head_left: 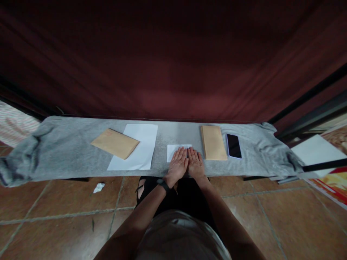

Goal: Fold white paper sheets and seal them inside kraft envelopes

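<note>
My left hand (178, 165) and my right hand (195, 163) lie flat side by side, fingers stretched out, pressing on a small folded white paper (175, 150) on the grey cloth-covered table (67, 159). The paper's near part is hidden under my palms. A black watch sits on my left wrist. Neither hand grips anything.
A brown envelope (115, 143) lies on a white sheet (138, 151) to the left. A stack of brown envelopes (213, 142) and a black phone (233, 146) lie to the right. A dark red curtain hangs behind. A paper scrap (99, 187) is on the tiled floor.
</note>
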The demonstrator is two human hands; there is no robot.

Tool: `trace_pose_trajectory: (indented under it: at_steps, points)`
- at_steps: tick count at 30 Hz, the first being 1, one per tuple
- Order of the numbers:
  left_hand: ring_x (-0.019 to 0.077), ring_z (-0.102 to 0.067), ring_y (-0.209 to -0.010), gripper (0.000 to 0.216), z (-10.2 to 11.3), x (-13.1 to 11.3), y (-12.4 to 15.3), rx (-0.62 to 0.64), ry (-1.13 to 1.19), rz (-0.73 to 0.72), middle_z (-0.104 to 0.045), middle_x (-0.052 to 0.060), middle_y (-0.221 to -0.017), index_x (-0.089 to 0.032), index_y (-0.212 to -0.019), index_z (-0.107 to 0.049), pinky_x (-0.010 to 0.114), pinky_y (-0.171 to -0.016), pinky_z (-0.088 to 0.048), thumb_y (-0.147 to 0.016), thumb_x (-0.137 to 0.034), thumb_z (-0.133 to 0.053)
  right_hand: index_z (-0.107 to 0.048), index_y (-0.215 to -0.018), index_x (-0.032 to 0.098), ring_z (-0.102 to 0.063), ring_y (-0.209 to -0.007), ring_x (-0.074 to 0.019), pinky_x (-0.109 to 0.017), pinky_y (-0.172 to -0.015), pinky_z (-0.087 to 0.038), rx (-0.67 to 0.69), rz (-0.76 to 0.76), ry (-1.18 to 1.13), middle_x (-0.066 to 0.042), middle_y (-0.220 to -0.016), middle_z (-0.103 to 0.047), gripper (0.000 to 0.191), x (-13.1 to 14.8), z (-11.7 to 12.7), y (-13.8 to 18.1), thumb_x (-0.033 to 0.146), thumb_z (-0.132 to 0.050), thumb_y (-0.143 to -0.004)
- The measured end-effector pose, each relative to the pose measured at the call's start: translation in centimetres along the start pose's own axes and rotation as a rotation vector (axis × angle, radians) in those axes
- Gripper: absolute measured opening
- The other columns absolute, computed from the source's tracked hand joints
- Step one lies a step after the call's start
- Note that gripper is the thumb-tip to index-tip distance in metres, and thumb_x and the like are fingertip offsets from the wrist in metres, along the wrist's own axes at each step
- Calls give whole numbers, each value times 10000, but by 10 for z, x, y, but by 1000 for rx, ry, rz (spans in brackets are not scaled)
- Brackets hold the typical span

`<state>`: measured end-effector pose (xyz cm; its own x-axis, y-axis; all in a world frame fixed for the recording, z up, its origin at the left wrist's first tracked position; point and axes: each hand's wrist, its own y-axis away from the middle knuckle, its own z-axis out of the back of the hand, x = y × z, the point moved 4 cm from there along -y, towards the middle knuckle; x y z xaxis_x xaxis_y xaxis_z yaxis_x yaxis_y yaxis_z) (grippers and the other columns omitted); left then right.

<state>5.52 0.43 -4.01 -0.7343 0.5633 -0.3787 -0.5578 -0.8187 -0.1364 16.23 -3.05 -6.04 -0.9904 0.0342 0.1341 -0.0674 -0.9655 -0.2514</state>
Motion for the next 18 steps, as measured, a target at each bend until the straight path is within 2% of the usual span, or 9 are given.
trace_pose_trajectory:
  at_steps: [4,10,18]
  points:
    - [228,-225,-1538,597,-10,0,-9,41,-50,30,-340,128,-1622,-83,-1553,-340,434,-1264,-198,-1045,-390,-276,-352,-1556,90,-353,-1474,-286,-495,-1198,-247,-9,9,-18,-160,-1599,-376,578,0,0,0,159,-352,-982]
    - [257,-208,-1541,609,-2,29,2,-37,-161,92,-306,174,-1626,-30,-1549,-325,450,-1261,-186,-1037,-359,-306,-340,-1557,74,-389,-1450,-302,-504,-1184,-266,-90,10,-40,-187,-1573,-415,569,-1,-1,1,317,-338,-1043]
    - [282,-249,-1529,602,5,50,17,-130,-189,236,-328,188,-1612,-34,-1546,-336,480,-1238,-236,-1030,-344,-322,-367,-1550,91,-414,-1435,-294,-487,-1183,-272,-91,-2,-27,-162,-1568,-428,556,0,1,0,327,-322,-1048]
